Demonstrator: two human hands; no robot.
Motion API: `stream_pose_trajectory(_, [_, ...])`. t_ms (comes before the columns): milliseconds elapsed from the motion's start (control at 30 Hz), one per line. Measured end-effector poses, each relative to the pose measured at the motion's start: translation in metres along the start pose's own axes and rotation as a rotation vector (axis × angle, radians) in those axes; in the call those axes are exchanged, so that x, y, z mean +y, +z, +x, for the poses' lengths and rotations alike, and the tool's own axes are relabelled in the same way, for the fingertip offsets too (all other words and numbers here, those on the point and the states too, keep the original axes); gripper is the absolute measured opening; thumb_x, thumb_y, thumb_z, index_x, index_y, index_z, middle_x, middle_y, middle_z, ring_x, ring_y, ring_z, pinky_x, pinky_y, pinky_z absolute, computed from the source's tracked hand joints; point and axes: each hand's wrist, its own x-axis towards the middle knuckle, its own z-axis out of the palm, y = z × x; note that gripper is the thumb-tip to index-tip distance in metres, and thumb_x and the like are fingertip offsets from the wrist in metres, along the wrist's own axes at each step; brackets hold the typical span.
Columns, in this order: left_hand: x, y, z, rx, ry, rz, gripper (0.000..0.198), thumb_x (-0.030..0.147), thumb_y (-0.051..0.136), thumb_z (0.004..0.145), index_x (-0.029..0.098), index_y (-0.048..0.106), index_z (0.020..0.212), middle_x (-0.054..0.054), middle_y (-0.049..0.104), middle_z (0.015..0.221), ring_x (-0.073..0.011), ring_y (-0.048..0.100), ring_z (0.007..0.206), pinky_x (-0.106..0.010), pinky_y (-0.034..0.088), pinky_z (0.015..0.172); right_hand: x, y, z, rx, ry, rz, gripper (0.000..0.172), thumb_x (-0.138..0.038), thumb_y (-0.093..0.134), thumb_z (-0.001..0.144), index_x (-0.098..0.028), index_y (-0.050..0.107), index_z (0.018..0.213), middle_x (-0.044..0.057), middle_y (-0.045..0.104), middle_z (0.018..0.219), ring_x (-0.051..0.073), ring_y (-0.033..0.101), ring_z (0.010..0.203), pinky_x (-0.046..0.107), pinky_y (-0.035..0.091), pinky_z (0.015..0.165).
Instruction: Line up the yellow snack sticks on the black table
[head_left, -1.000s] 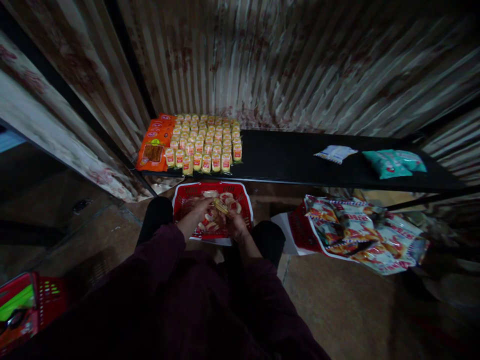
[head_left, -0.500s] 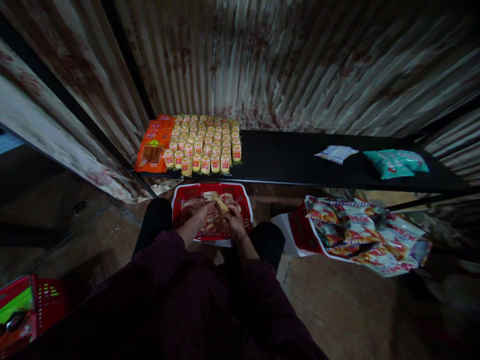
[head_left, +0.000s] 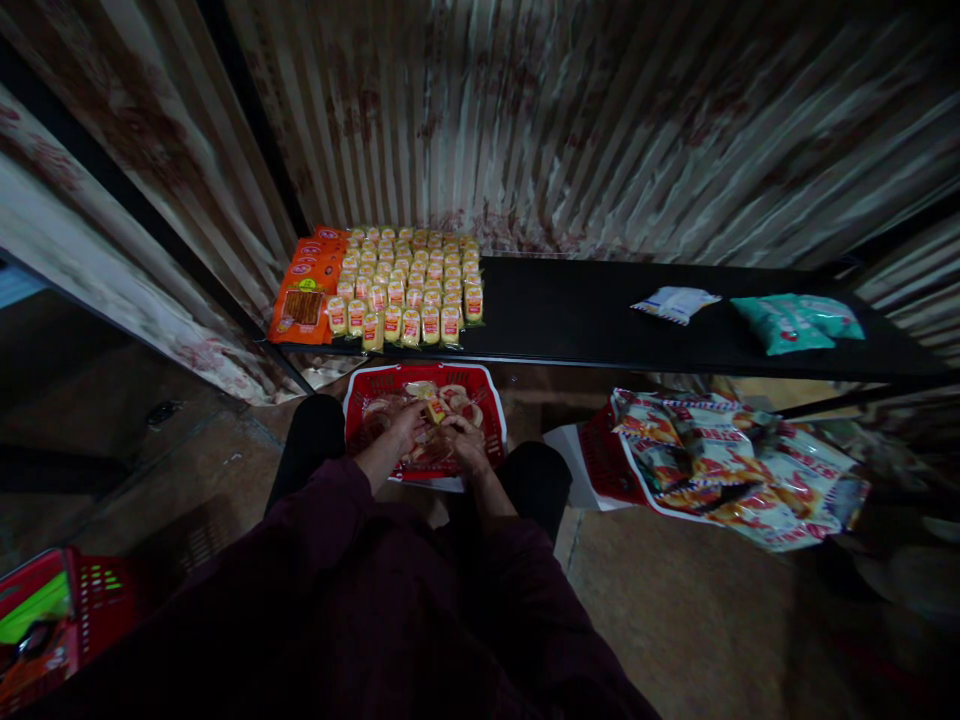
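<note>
Over the red basket between my knees, my left hand and my right hand hold a small yellow packet between their fingertips, one at each side. Its labelled face now shows. Beneath my hands the basket holds several wrapped round pieces, too dim to make out well. On the black shelf just beyond, rows of similar yellow packets stand beside flat orange packs at the left end.
Farther right on the shelf lie a white packet and teal bags. A second red basket under the shelf is heaped with snack bags. Another red basket stands at lower left. A pleated curtain hangs behind.
The yellow packet between my hands has turned so that its red and yellow label faces up. My hands have barely shifted.
</note>
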Motion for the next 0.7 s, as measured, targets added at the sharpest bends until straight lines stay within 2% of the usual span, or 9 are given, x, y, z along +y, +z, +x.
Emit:
stream_pose_trajectory(167, [0.000,-0.004,0.002,0.044,-0.044,-0.020,0.011,0.021,0.069,0.078,0.017,0.059,0.079,-0.008,0.068,0.077,-0.0178,0.068,0.077,-0.025,0.054,0.070,0.005,0.000,0.004,0.024,0.071,0.075,0.019,-0.035,0.073,0.060,-0.022,0.063,0.070,0.001,0.071,0.091,0.020,0.064,0.091,0.035,0.051,0.086])
stream_pose_trajectory(367, [-0.002,-0.004,-0.001,0.032,-0.038,-0.052,0.004,0.017,0.063,0.083,0.018,0.059,0.083,-0.003,0.066,0.071,-0.0126,0.064,0.067,-0.021,0.052,0.066,0.006,0.006,-0.001,0.010,0.209,0.215,0.040,-0.045,0.075,0.062,-0.024,0.062,0.094,0.001,0.070,0.083,0.019,0.067,0.074,0.034,0.055,0.069])
stream_pose_trajectory(500, [-0.005,-0.001,-0.006,0.010,-0.031,-0.070,0.007,0.011,0.062,0.083,0.017,0.058,0.080,0.000,0.063,0.067,-0.0083,0.059,0.059,-0.018,0.048,0.062,0.005,0.007,-0.001,-0.012,0.217,0.223,0.043,-0.044,0.081,0.055,-0.025,0.063,0.089,-0.001,0.070,0.082,0.018,0.066,0.076,0.032,0.054,0.071])
stream_pose_trajectory(700, [-0.003,0.001,-0.008,-0.006,-0.009,-0.050,0.009,0.010,0.058,0.085,0.017,0.057,0.081,0.002,0.058,0.060,-0.0086,0.056,0.052,-0.018,0.044,0.054,0.009,0.008,0.002,-0.002,0.240,0.204,0.039,-0.041,0.081,0.050,-0.024,0.061,0.079,-0.003,0.067,0.073,0.015,0.063,0.069,0.030,0.052,0.069])
